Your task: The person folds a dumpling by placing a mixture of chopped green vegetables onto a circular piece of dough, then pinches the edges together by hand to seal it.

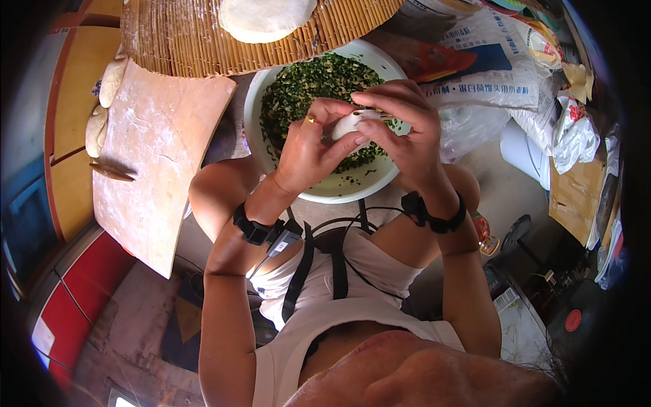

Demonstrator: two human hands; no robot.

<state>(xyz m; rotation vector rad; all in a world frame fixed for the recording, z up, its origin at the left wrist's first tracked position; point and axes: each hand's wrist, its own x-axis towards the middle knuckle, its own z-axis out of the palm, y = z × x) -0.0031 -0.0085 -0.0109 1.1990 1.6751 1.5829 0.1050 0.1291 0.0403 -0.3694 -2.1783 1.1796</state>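
Note:
Above a pale basin [253, 117], a small piece of white dough [348, 123] is held between both hands, folded over with a small gap at its top. My left hand [300, 147] cups it from the left, thumb along its near side. From the right, my right hand [419, 114] pinches its edge between thumb and fingers. Thin sticks, perhaps chopsticks, show partly under the right fingers. Chopped green filling [320, 76] with paler bits fills much of the basin; the hands hide part of it.
A bamboo mat [173, 40] bearing a flat dough round [267, 18] overhangs the basin's far edge. To the left lies a floured wooden board [157, 152] with dough pieces [113, 81] and a pointed wooden tool [112, 172]. Printed sacks [488, 89], a white bucket [524, 152] and cardboard [577, 198] stand right.

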